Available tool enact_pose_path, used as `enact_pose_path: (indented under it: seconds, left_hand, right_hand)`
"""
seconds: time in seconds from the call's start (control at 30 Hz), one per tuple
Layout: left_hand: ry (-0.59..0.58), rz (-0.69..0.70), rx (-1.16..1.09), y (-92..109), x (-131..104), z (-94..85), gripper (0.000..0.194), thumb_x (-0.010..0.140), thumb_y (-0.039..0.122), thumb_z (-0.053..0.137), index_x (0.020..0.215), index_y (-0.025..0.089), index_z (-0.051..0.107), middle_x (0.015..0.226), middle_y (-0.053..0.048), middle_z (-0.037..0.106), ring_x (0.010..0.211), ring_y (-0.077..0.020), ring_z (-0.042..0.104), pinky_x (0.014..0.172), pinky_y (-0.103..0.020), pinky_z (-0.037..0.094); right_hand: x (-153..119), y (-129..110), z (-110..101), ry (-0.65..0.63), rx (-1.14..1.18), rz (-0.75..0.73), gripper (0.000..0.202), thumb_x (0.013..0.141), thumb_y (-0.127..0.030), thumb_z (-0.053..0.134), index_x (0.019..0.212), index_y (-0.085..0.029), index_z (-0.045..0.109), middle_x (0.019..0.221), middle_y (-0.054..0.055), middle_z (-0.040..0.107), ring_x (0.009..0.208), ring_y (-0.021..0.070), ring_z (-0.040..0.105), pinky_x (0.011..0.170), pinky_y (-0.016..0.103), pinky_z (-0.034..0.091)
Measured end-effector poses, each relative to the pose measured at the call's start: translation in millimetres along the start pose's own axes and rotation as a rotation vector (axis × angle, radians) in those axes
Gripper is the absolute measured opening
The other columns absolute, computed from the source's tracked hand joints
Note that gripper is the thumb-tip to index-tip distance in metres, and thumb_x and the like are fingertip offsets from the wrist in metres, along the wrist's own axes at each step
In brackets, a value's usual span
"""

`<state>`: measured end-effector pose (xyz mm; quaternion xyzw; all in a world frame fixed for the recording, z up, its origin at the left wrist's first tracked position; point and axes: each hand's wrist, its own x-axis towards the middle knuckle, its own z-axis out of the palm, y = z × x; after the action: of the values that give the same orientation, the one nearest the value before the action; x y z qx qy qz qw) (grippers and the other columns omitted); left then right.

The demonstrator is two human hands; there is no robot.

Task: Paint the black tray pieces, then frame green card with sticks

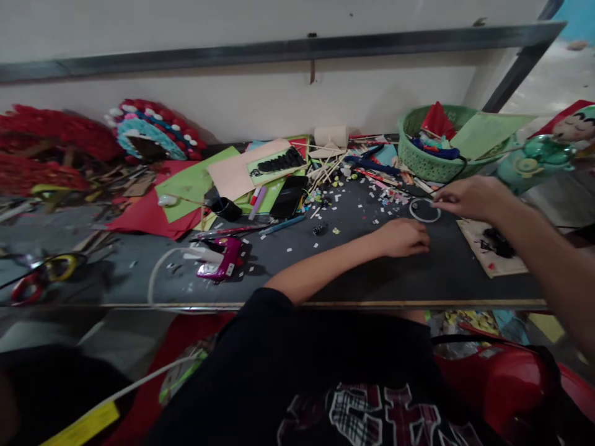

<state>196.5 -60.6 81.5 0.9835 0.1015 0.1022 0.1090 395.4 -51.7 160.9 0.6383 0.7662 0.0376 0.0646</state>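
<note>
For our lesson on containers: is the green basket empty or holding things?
Holding things: the basket has a red piece and a green sheet showing above its rim.

The light is dim (left edge blurred)

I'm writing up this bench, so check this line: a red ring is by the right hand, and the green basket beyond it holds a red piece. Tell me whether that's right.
Not quite: the ring is white, not red, as the head view shows. It is by the right hand, and the green basket beyond does hold a red piece.
</note>
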Motion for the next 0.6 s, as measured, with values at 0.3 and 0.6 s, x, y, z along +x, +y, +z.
enact_pose_path:
  seconds: [0.3, 0.6]
  left_hand:
    - [-0.102, -1.121, 0.261, -23.4, -177.0, -45.3, 0.045, 0.088, 0.051, 0.068, 0.114, 0.015, 0.064, 0.108, -0.016, 0.071, 0.103, -0.0314, 0.066, 0.08, -0.035, 0.049]
    - [0.239, -1.007, 0.021, -58.3, -128.9, -15.5, 0.029, 0.097, 0.037, 0.059, 0.12, 0.02, 0.059, 0.102, -0.005, 0.072, 0.099, -0.02, 0.065, 0.081, -0.027, 0.045]
  right_hand:
    - [35.2, -124.4, 49.0, 0.19, 0.314, 0.067, 0.04, 0.093, -0.039, 0.05, 0.123, -0.015, 0.064, 0.125, 0.017, 0.067, 0.118, 0.0323, 0.06, 0.094, 0.043, 0.049]
    - [46.7, -139.6, 92.4, 0.188, 0.43, 0.02, 0.04, 0.095, -0.031, 0.039, 0.128, -0.018, 0.058, 0.118, 0.014, 0.068, 0.11, 0.0286, 0.062, 0.09, 0.039, 0.049]
